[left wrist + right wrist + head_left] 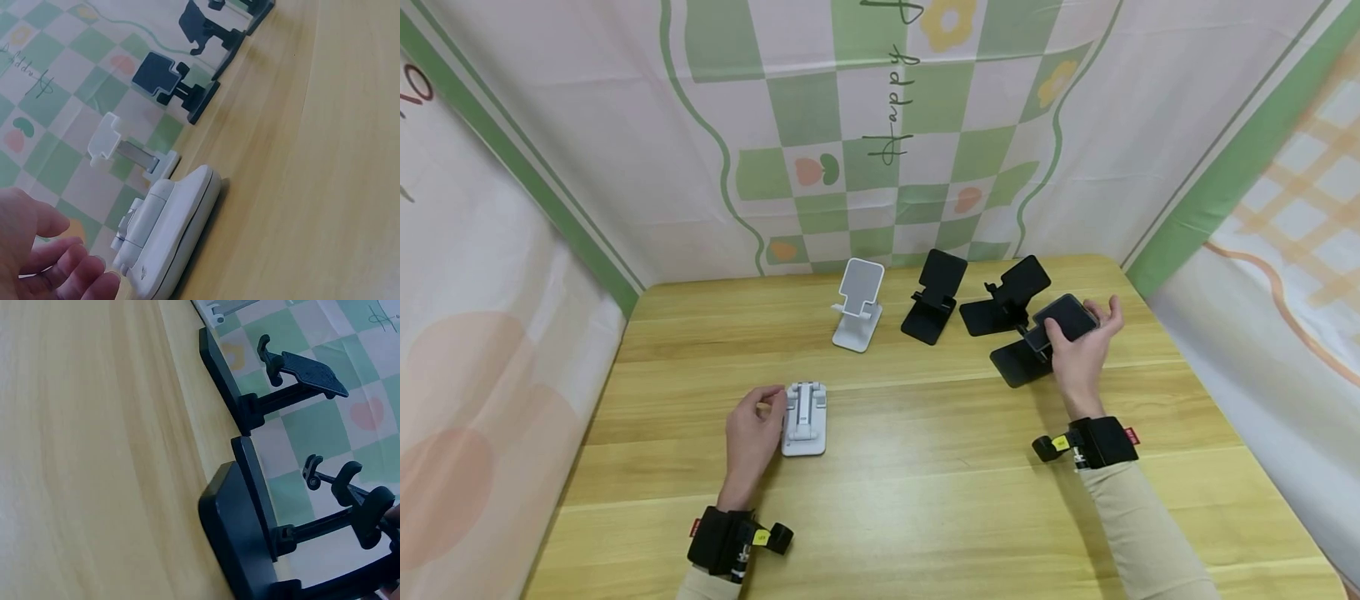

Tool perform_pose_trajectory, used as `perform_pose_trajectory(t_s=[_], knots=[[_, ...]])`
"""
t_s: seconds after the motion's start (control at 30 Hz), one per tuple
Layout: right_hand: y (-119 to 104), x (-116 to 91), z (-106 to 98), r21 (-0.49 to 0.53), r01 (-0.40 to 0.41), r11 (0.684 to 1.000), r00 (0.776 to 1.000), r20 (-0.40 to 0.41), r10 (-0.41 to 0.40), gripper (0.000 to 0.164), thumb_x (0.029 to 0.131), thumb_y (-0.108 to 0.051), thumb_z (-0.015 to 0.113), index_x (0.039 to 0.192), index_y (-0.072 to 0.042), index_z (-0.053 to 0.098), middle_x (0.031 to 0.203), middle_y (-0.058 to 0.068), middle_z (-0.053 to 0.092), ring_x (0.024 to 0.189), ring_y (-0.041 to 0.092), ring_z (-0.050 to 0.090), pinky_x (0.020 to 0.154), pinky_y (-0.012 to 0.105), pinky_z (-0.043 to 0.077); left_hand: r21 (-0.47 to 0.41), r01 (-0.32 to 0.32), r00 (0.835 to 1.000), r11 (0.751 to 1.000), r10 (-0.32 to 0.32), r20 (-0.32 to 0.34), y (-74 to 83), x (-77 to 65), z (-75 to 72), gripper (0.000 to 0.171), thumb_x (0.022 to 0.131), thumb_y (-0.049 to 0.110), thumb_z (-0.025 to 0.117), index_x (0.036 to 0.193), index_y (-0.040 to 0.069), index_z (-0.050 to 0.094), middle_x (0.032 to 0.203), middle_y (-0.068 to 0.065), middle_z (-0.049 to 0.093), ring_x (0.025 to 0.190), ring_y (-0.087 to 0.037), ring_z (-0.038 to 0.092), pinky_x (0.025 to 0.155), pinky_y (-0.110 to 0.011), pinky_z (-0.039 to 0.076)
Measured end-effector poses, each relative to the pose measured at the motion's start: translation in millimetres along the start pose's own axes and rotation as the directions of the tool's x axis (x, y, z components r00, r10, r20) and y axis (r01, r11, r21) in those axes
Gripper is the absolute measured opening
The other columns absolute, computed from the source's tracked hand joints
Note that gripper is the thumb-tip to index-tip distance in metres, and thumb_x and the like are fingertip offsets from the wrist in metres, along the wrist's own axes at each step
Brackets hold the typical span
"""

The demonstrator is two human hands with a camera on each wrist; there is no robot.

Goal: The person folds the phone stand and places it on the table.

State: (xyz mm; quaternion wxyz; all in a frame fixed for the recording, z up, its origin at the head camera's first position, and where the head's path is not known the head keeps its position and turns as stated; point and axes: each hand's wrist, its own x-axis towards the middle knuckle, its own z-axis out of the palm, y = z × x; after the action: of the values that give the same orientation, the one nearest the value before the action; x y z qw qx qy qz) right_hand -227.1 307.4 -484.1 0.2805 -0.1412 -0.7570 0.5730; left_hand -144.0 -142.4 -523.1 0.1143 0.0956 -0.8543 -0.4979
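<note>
My right hand grips the top plate of a black phone stand, thumb on its front face and fingers at its far edge. That stand is unfolded with its base on the table; the right wrist view shows its base up close. A folded white phone stand lies flat with its hinge arm facing up. Beside its left edge is my left hand, fingers loosely curled and holding nothing. In the left wrist view the fingertips sit just left of the folded stand.
Along the back of the wooden table stand an unfolded white phone stand and two unfolded black ones, one in the middle and one farther right, close to the held stand. A patterned cloth hangs behind.
</note>
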Motion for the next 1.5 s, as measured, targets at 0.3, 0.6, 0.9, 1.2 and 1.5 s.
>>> perform_pose_trajectory(t_s=[0.3,0.6,0.9,1.2,1.5], knots=[[6.0,1.5,-5.5,0.000,-0.186,0.983,0.983,-0.002,0.186,0.080,0.097,-0.028,0.072,0.159,-0.018,0.024,0.155,0.010,0.043,0.131,0.020,0.049,0.111,0.029,0.041,-0.041,-0.028,1.000,0.999,0.028,-0.004,3.0,-3.4,4.0,0.020,0.100,0.014,0.066,0.113,0.001,0.075,0.096,-0.014,0.071,0.059,-0.010,0.056,0.049,-0.021,0.043],[9.3,1.7,-10.1,-0.106,-0.193,0.975,0.981,0.002,0.195,0.066,0.097,-0.045,0.069,0.151,-0.013,0.047,0.145,0.011,0.054,0.128,0.017,0.052,0.109,0.029,0.042,-0.083,-0.040,0.999,0.996,0.040,-0.004,6.8,-5.8,9.1,0.020,0.101,0.016,0.066,0.113,0.004,0.076,0.097,-0.009,0.070,0.055,-0.011,0.051,0.045,-0.023,0.039],[12.7,3.8,-15.4,-0.103,-0.118,0.988,0.992,-0.064,0.112,0.055,0.093,-0.042,0.076,0.132,-0.006,0.064,0.107,-0.009,0.062,0.097,0.004,0.056,0.085,0.017,0.042,-0.126,-0.120,0.993,0.985,0.118,-0.021,11.6,-5.8,17.1,0.020,0.100,0.011,0.067,0.116,0.001,0.074,0.093,-0.011,0.069,0.059,-0.010,0.053,0.049,-0.019,0.040],[-7.5,3.4,-13.8,-0.084,-0.041,0.996,0.998,-0.051,0.037,0.049,0.093,-0.039,0.077,0.130,-0.007,0.066,0.107,-0.012,0.062,0.099,0.003,0.057,0.086,0.018,0.044,-0.162,-0.173,0.985,0.971,0.170,-0.033,15.3,-6.3,26.5,0.020,0.098,0.008,0.068,0.115,-0.001,0.074,0.090,-0.011,0.069,0.065,-0.010,0.059,0.053,-0.018,0.046],[-39.6,-4.1,-6.8,-0.048,0.082,0.995,0.996,-0.026,-0.084,0.042,0.094,-0.034,0.076,0.126,-0.008,0.069,0.108,-0.010,0.066,0.098,0.004,0.061,0.083,0.016,0.047,-0.174,-0.211,0.977,0.962,0.212,-0.013,18.8,-8.5,36.6,0.017,0.098,0.008,0.068,0.111,-0.001,0.075,0.090,-0.011,0.072,0.069,-0.013,0.063,0.058,-0.019,0.051]])
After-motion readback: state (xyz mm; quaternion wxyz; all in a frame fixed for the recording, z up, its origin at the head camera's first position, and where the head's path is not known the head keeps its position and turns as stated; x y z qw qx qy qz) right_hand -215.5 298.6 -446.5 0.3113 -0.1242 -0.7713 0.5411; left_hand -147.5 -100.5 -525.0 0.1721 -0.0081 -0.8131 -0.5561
